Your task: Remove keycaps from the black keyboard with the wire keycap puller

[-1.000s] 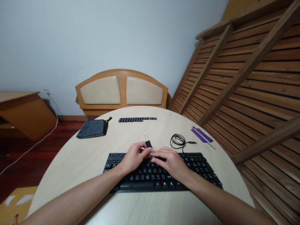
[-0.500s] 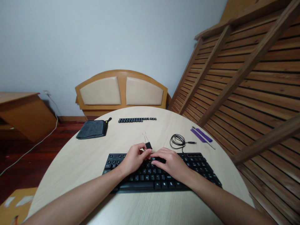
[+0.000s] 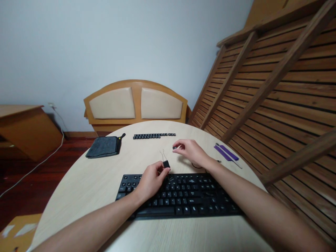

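A black keyboard (image 3: 189,196) lies along the near part of the round table, with some caps gone from its upper rows. Above its top edge, my left hand (image 3: 153,176) is closed on a keycap puller (image 3: 166,163), a small black block with thin wire loops pointing away from me. My right hand (image 3: 190,150) is raised over the table beyond the keyboard, its thumb and fingers pinching a small black keycap (image 3: 174,148). Farther back, loose keycaps (image 3: 147,136) lie in neat rows.
A dark grey zip pouch (image 3: 103,146) rests at the left. On the right are purple strips (image 3: 223,153) with a thin brush-like tool across them. My right arm mostly covers the coiled cable (image 3: 196,166). A slatted wooden frame (image 3: 275,105) leans at the right.
My right hand has lifted off the keyboard and moved away from me, now carrying a keycap. My left hand stays nearly in place with the puller.
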`<control>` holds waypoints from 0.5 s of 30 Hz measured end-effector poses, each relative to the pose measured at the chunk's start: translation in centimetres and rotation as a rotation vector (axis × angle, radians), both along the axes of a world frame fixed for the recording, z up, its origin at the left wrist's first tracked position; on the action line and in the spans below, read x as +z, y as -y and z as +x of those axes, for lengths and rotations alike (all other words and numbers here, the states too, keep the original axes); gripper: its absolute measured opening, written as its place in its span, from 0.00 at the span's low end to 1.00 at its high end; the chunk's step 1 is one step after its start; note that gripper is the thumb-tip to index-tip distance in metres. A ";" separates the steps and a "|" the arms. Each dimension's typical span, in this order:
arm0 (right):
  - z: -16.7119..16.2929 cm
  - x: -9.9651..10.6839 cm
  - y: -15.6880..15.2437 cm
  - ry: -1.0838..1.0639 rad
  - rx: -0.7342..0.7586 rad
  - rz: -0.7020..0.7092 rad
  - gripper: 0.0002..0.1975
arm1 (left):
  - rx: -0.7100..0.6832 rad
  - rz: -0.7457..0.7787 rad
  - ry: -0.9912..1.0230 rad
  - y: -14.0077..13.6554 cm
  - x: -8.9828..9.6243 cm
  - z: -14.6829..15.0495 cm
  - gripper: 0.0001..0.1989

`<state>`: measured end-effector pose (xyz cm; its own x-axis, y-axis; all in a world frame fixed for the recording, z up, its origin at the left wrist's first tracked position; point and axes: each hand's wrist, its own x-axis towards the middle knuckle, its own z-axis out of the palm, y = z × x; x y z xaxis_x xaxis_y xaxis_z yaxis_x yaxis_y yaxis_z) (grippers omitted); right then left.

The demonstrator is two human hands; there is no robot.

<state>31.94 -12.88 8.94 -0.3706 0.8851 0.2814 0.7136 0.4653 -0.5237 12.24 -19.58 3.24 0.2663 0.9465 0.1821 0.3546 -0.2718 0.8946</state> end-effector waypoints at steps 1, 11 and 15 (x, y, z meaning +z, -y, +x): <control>-0.4 -0.1 -1.7 0.063 -0.031 0.017 0.09 | 0.005 0.006 -0.022 0.0 0.0 0.0 0.13; -5.4 -2.9 -12.7 0.328 -0.247 -0.073 0.10 | -0.017 -0.047 -0.050 -0.1 -0.1 -0.1 0.13; -6.4 -4.3 -14.0 0.374 -0.277 -0.132 0.15 | -0.029 -0.062 -0.036 -0.1 -0.1 0.0 0.13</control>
